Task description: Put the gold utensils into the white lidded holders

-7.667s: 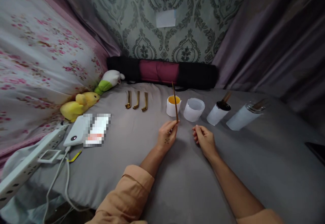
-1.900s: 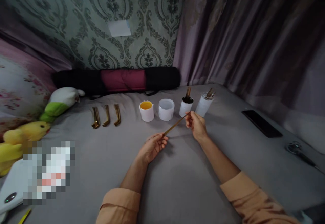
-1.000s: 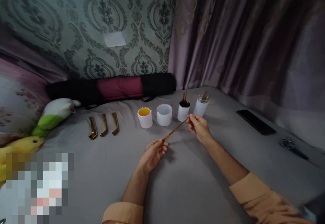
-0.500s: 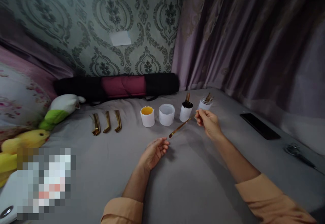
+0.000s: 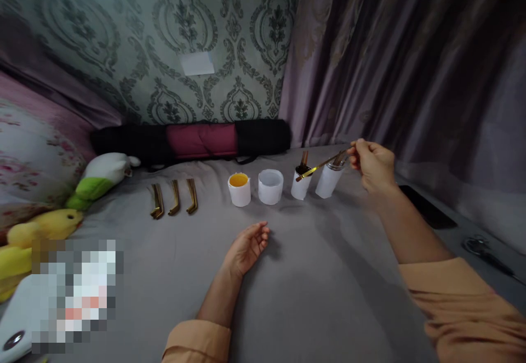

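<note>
My right hand pinches one end of a thin gold straw, held nearly level in the air over two white cups. Its far tip hangs above the black-rimmed cup, which holds another straw. The clear-rimmed cup beside it holds several straws. My left hand rests on the grey bedsheet with loosely curled fingers and nothing in it. Further left stand a cup with a yellow inside and a translucent white cup.
Three bent gold straws lie in a row on the sheet. A black and maroon roll lies against the patterned wall. Plush toys and a white device sit at the left. A dark phone and a curtain are at the right.
My left hand let go of the straw and settled on the sheet. My right hand lifted the straw up and to the right, over the two right-hand cups.
</note>
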`<state>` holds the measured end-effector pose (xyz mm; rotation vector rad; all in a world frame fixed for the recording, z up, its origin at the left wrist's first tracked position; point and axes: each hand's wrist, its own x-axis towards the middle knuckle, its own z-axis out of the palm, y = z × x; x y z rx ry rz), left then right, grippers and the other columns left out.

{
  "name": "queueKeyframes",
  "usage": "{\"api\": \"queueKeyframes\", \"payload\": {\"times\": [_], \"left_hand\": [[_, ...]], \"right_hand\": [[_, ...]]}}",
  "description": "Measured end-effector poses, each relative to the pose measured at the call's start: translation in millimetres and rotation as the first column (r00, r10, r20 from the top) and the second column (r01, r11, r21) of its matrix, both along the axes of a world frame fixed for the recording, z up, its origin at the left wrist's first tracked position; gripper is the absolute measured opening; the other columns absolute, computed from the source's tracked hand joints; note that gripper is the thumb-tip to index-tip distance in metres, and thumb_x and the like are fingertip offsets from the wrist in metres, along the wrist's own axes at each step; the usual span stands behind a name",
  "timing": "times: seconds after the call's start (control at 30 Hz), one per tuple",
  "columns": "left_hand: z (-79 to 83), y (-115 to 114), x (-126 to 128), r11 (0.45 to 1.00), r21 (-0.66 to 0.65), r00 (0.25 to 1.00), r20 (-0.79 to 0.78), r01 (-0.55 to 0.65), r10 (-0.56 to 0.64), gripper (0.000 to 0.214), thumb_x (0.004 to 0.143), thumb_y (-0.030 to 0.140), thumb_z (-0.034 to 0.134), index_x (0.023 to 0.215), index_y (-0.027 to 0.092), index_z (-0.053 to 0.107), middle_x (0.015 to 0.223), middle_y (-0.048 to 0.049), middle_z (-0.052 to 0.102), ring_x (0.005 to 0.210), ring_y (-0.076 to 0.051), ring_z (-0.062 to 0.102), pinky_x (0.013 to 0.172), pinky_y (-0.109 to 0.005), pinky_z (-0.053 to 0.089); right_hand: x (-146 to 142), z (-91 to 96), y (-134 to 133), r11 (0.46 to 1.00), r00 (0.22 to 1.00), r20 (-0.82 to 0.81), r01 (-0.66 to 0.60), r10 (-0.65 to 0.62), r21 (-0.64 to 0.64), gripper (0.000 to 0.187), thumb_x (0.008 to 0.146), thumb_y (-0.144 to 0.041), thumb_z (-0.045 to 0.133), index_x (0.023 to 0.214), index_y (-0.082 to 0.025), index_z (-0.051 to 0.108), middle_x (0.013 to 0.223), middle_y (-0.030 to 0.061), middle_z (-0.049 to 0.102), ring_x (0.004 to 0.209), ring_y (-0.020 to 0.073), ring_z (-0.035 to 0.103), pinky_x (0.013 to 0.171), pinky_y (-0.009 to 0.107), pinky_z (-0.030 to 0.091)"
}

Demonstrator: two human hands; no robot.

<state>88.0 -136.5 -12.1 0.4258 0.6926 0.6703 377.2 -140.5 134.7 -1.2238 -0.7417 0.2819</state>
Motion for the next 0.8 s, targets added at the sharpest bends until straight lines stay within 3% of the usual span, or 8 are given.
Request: {"api": "queueKeyframes", "payload": {"times": [0.33, 0.8], "left_hand": [[0.5, 0.1, -0.1, 1.000, -0.003, 1.000, 0.008, -0.009, 0.009, 0.013, 0.080, 0.014, 0.050, 0.090, 0.010, 0.056, 0.072, -0.0040, 0.059, 0.057, -0.006, 0.055, 0.050, -0.016, 0.043], [0.1, 1.2, -1.3, 1.000, -0.020, 0.999, 0.038, -0.011, 0.012, 0.014, 0.079, 0.012, 0.049, 0.091, 0.009, 0.055, 0.072, -0.0039, 0.058, 0.057, -0.006, 0.054, 0.050, -0.016, 0.043]], "right_hand": [[12.3, 22.1, 18.6, 0.990, 0.973, 0.183, 0.136, -0.142, 0.044, 0.020, 0.078, -0.030, 0.053, 0.064, -0.017, 0.056, 0.054, 0.0002, 0.055, 0.035, 0.0048, 0.041, 0.029, 0.017, 0.030], [17.3, 9.9, 36.1, 0.989, 0.953, 0.283, 0.134, -0.110, -0.069, 0.020, 0.076, -0.034, 0.054, 0.068, -0.016, 0.058, 0.057, 0.0016, 0.059, 0.036, 0.0059, 0.044, 0.032, 0.019, 0.031]]}}
